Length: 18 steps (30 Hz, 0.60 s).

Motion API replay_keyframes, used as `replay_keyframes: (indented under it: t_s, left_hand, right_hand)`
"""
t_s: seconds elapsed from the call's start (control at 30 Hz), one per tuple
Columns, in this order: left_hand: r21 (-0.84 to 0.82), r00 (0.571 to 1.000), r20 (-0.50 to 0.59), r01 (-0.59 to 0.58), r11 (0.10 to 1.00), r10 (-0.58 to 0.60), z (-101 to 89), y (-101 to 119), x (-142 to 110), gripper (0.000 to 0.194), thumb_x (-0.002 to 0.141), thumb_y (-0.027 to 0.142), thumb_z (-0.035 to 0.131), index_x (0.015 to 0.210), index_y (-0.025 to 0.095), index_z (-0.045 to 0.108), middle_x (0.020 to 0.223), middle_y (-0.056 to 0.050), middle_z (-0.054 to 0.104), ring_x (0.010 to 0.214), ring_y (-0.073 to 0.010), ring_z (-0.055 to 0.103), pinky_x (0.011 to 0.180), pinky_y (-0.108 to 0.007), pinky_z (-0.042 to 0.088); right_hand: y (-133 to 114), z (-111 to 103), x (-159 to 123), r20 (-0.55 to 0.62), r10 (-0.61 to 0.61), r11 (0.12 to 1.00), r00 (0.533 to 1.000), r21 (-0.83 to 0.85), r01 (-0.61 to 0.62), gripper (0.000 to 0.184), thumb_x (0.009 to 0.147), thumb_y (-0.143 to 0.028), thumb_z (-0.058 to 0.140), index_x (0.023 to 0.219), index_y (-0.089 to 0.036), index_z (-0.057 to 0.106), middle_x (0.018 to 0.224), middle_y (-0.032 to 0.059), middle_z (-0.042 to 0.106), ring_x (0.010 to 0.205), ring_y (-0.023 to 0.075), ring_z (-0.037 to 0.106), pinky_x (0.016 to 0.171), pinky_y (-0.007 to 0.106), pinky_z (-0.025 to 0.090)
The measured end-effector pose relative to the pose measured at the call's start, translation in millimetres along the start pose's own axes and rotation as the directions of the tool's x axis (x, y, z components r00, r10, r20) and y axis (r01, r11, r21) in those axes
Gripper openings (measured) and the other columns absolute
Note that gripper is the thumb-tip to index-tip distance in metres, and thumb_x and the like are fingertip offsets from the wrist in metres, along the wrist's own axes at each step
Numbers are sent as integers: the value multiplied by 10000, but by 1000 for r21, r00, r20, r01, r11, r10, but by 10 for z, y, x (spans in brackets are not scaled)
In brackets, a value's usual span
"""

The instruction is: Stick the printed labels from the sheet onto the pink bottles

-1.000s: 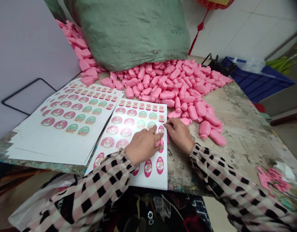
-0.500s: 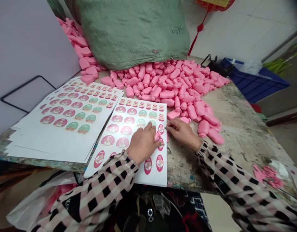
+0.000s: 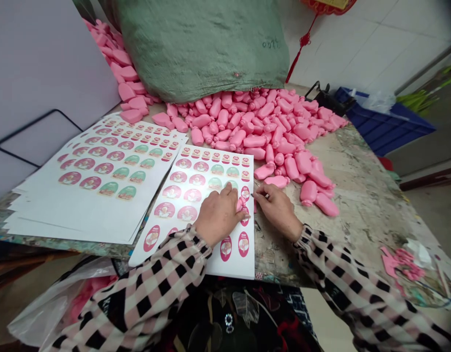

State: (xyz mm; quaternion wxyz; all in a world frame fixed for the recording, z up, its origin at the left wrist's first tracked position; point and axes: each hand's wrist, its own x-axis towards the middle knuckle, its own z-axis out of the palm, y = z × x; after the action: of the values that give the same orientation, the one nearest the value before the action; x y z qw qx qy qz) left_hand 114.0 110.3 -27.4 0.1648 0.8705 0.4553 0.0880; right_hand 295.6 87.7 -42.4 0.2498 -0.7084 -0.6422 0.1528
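Note:
My left hand (image 3: pixel 218 214) rests on a white sticker sheet (image 3: pixel 225 268) printed with pink ovals and pink and green domed labels. Its fingers are closed around a small pink plastic bottle (image 3: pixel 240 203), mostly hidden behind them. At the sheet's right edge, beside an oval sticker (image 3: pixel 245 193), is my right hand (image 3: pixel 279 209). The thumb and forefinger there pinch a thin dark item (image 3: pixel 252 195), too small to name. A bit of pink shows on the table just below those fingertips.
Many pink bottles (image 3: pixel 255 142) are heaped behind the sheet, under a green sack (image 3: pixel 207 49). More sticker sheets (image 3: pixel 78 215) lie stacked at the left. Pink scraps (image 3: pixel 403 264) lie on the table (image 3: pixel 372 195) at the right. A blue crate (image 3: pixel 390 124) stands beyond.
The view has shifted slightly. Both hands stay almost in the same place, with the same grips at the sheet's right edge.

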Motion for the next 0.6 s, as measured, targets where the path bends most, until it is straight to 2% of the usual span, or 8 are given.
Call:
replay_keyframes:
  t_s: [0.07, 0.27, 0.4, 0.5, 0.6]
  left_hand:
    - [-8, 1000, 5, 2, 1000, -2, -8, -1, -5, 545, 787, 509, 531, 1202, 157, 499, 1379, -154, 424, 1013, -302, 552, 850, -406, 416]
    - [0, 1000, -8, -15, 1000, 15, 5, -17, -26, 578, 795, 541, 501, 1212, 141, 493, 1387, -163, 411, 1053, -315, 534, 867, -411, 406]
    - [30, 1000, 10, -11, 999, 11, -12, -18, -7, 621, 799, 566, 475, 1254, 144, 466, 1407, -145, 394, 1055, -314, 527, 855, -407, 410]
    - [63, 999, 46, -4, 998, 1, -43, -14, 18, 639, 787, 584, 479, 1266, 161, 463, 1423, -125, 379, 1023, -311, 538, 831, -405, 415]
    - [81, 998, 57, -9, 997, 5, -64, -16, 35, 648, 771, 602, 486, 1261, 179, 475, 1421, -105, 387, 990, -311, 548, 803, -398, 421]
  right_hand:
    - [-15, 23, 2, -27, 24, 1000, 999, -6, -24, 137, 819, -291, 498, 776, -204, 594, 796, 17, 611, 747, 166, 544, 659, 287, 371]
    - [-63, -25, 49, 20, 25, 997, 999, -70, -24, 187, 813, -359, 500, 796, -208, 610, 805, 19, 613, 720, 159, 545, 611, 274, 347]
    - [-132, -60, 76, 42, 99, 991, 994, -95, -94, 259, 784, -454, 522, 744, -211, 603, 764, 3, 618, 673, 151, 537, 550, 262, 303]
    - [-186, -53, 77, 23, 164, 980, 986, -115, -160, 249, 748, -458, 567, 722, -213, 603, 757, -6, 627, 656, 147, 533, 536, 262, 280]
    - [-233, -31, 44, -42, 171, 973, 984, -153, -175, 251, 757, -461, 561, 727, -218, 614, 779, -1, 629, 655, 149, 527, 534, 269, 267]
